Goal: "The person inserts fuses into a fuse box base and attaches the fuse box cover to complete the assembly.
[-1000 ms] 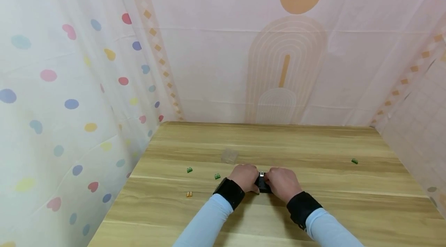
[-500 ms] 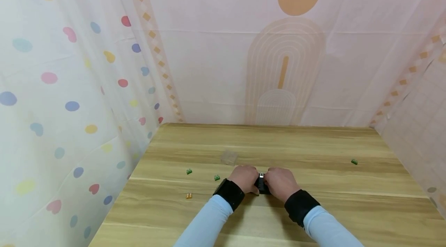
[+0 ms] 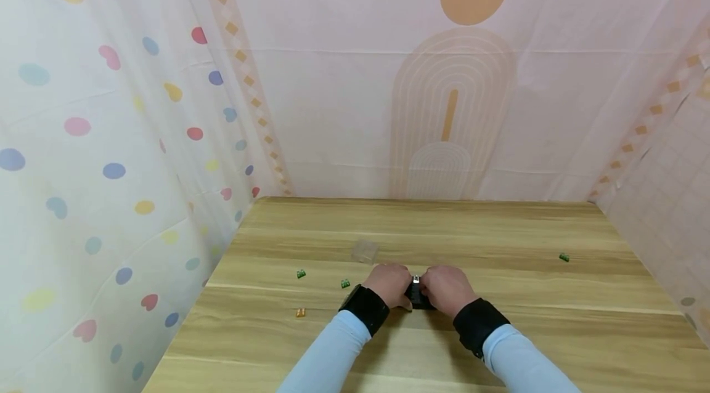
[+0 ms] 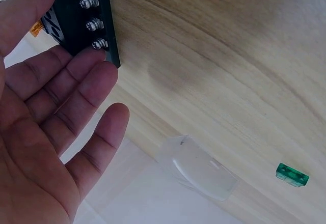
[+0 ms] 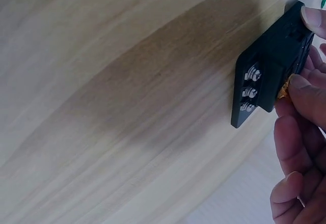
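Note:
A black fuse block point(image 3: 420, 302) with screw terminals along its sides is held between both hands over the wooden table. My left hand point(image 3: 389, 285) grips its left side, fingertips along the edge near the screws in the left wrist view. At its right side is my right hand point(image 3: 448, 289). In the right wrist view, the right thumb and finger pinch an orange blade fuse point(image 5: 284, 89) against the block's face; its lower part is hidden. Another thumb touches the block's far end in that view.
A clear plastic cover point(image 3: 364, 251) lies beyond the left hand. Two green blade fuses point(image 3: 346, 283) and one orange blade fuse point(image 3: 301, 313) lie to the left. Another green fuse point(image 3: 564, 257) is far right. Patterned curtains point(image 3: 333, 103) hang behind and beside the table.
The right hand has shifted very slightly left and up against the block. The left hand holds its place, and the loose fuses and cover have not moved.

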A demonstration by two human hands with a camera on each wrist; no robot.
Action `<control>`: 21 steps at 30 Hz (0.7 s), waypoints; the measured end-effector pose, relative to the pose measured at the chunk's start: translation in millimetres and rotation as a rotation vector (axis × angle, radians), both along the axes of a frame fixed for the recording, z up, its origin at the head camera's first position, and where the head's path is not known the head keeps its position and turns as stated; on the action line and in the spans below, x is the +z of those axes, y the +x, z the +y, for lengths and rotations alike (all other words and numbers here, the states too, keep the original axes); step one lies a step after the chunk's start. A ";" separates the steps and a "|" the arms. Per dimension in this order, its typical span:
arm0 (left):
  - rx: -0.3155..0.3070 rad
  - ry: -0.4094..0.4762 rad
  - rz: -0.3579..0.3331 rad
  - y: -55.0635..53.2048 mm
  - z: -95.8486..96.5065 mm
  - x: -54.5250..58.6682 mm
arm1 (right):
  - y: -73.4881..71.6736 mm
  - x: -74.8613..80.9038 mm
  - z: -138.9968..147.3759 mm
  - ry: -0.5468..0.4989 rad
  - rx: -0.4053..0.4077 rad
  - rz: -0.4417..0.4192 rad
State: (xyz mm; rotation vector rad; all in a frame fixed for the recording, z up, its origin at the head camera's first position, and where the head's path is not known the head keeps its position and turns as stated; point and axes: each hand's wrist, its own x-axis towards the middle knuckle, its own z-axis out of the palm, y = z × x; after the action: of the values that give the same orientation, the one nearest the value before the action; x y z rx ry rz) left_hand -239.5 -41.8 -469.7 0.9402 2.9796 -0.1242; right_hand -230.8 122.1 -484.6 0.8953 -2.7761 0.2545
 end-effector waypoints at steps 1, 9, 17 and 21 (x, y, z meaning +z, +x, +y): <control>0.000 0.001 0.000 0.0 -0.2 0.1 | -0.2 0.2 -0.1 -0.003 0.006 -0.001; 0.004 0.006 -0.003 -0.3 -0.7 -2.1 | 0.8 2.1 -1.2 -0.011 0.025 0.003; -0.003 0.003 -0.010 -2.1 -0.9 -1.3 | 1.1 0.9 -3.7 -0.016 0.023 0.030; -0.006 0.000 -0.001 -2.2 -1.2 -0.3 | 0.3 -1.5 -4.1 0.005 0.015 0.036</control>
State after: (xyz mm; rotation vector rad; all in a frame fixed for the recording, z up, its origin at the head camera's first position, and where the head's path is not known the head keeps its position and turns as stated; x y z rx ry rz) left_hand -241.7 -43.1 -470.1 0.9489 2.9765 -0.1239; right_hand -230.5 118.0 -486.2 0.9135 -2.7392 0.2320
